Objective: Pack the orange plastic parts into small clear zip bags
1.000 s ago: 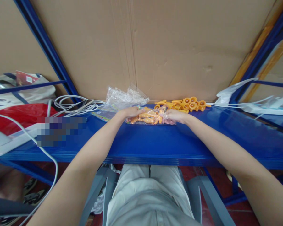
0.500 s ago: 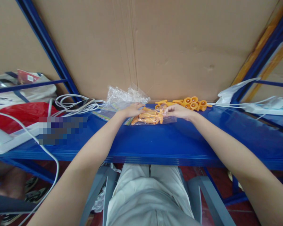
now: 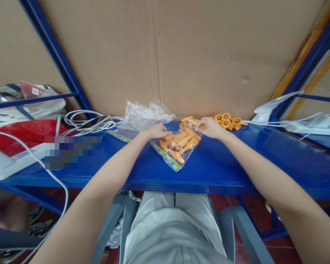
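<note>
A clear plastic bag [image 3: 178,145] of orange plastic pieces lies slanted on the blue table, its colourful printed strip at the lower left. My left hand [image 3: 156,132] is closed on the bag's upper left edge, with the thumb reaching over it. At the opposite, upper right side, my right hand [image 3: 209,128] pinches the bag's edge; its fingertips are partly hidden. Just behind and to the right of that hand lies a pile of loose orange cup-ended pieces [image 3: 226,123].
Crumpled clear bags [image 3: 145,113] lie behind my left hand. White cables [image 3: 82,121], a red bag [image 3: 24,135] and a white power strip [image 3: 19,163] are on the left. A cardboard wall [image 3: 198,58] stands behind the blue table [image 3: 222,165].
The filled bag has turned and flattened, and its printed strip now points toward me at the lower left. Both hands have shifted slightly along its edges.
</note>
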Motion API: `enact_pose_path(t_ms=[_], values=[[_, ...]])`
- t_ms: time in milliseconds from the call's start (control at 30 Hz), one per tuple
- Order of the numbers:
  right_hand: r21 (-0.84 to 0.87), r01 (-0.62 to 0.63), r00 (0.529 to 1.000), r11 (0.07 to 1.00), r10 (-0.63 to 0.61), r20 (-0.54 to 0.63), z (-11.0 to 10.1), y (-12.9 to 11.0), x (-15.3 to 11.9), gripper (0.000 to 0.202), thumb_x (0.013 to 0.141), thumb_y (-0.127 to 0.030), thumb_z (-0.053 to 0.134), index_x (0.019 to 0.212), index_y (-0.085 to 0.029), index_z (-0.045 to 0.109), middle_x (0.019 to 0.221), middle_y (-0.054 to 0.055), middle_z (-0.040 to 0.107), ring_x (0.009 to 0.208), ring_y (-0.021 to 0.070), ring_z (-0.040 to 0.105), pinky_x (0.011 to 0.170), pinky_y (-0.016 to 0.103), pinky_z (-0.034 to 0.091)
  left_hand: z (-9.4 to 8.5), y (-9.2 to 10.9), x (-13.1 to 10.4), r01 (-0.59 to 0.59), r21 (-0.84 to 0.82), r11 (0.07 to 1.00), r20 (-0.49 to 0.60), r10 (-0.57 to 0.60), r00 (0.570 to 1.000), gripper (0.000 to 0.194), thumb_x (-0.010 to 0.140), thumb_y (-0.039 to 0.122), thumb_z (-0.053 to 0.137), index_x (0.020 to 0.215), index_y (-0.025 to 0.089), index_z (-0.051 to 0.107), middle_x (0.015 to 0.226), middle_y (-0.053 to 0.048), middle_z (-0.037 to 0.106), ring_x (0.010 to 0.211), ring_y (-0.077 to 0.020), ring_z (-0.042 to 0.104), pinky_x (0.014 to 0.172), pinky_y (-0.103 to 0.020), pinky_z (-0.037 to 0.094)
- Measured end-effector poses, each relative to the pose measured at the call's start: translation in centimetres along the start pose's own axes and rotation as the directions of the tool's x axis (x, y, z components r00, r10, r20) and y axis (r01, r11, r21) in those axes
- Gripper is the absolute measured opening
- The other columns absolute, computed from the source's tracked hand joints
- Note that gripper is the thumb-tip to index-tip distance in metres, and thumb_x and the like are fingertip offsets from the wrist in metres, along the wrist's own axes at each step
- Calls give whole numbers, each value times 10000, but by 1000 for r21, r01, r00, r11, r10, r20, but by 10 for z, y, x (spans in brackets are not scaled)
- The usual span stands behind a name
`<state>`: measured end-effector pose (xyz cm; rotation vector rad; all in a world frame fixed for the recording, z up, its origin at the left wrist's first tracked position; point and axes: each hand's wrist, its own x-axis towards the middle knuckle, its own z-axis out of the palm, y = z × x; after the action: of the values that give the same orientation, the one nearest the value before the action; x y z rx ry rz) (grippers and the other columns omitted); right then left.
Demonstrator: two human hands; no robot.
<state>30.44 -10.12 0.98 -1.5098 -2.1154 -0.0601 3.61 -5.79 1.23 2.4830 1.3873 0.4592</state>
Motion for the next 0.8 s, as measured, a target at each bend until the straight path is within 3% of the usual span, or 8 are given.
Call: enact_pose_path(t_ms=[100, 267, 367, 433, 500, 567, 667, 800], values=[[-97, -58, 998, 994, 61, 21, -2, 1, -2, 158, 838, -303, 633, 848, -179, 731, 971, 105, 729, 978, 258, 668, 887, 360, 490, 0, 2, -2, 18, -100, 995, 73, -11, 997, 470, 785, 383, 624, 369, 203, 498, 376, 14, 441, 427, -111, 410, 496, -263, 277], [-160, -276, 959, 948, 282, 15, -11, 8, -4, 484, 830, -572, 646, 988, -121, 722, 998, 201, 713, 1092, 362, 643, 919, 429, 492, -1, 6, -7, 67, -198, 978, 197, -27, 980, 474, 806, 322, 638, 366, 195, 516, 349, 10, 443, 375, -93, 380, 470, -257, 281], [-101, -353, 899, 930, 367, 239, -17, 13, -4, 608, 880, -703, 490, 862, -146, 733, 798, 184, 708, 935, 351, 687, 819, 436, 524, 3, 12, -7, 111, -309, 944, 130, -73, 989, 409, 858, 311, 623, 474, 176, 576, 440, 0, 541, 394, -89, 418, 472, -245, 304], [-16, -417, 814, 909, 381, 438, -19, 15, -5, 651, 904, -727, 408, 765, -172, 717, 719, 161, 697, 789, 298, 688, 726, 406, 532, 8, 18, -5, 165, -371, 914, 74, -148, 986, 325, 889, 288, 611, 586, 171, 598, 513, 4, 591, 392, -83, 428, 458, -237, 295], [69, -477, 749, 876, 364, 554, -19, 14, -7, 603, 907, -697, 449, 708, -184, 699, 711, 136, 702, 698, 245, 661, 668, 371, 522, 13, 22, -4, 215, -410, 886, 49, -214, 976, 247, 915, 260, 597, 684, 172, 602, 548, 13, 603, 380, -79, 423, 442, -230, 279], [163, -527, 741, 834, 357, 569, -17, 10, -9, 451, 895, -578, 574, 712, -184, 694, 728, 103, 712, 664, 201, 641, 649, 333, 509, 16, 25, -3, 249, -443, 861, 53, -252, 966, 196, 941, 247, 576, 762, 171, 608, 566, 17, 605, 373, -76, 413, 430, -225, 264], [363, -595, 772, 717, 384, 507, -13, 1, -10, 177, 862, -293, 662, 736, -171, 676, 704, 53, 706, 657, 153, 643, 672, 277, 498, 18, 25, -2, 263, -500, 825, 78, -260, 962, 149, 962, 245, 562, 849, 168, 623, 580, 18, 605, 382, -73, 416, 426, -210, 254], [682, -524, 849, 511, 380, 367, -8, -8, -7, 133, 822, -89, 638, 705, -150, 651, 729, 52, 714, 676, 121, 650, 763, 257, 520, 18, 19, 0, 284, -562, 777, 89, -284, 955, 154, 971, 256, 552, 878, 164, 633, 598, 9, 621, 417, -83, 441, 437, -204, 269]])
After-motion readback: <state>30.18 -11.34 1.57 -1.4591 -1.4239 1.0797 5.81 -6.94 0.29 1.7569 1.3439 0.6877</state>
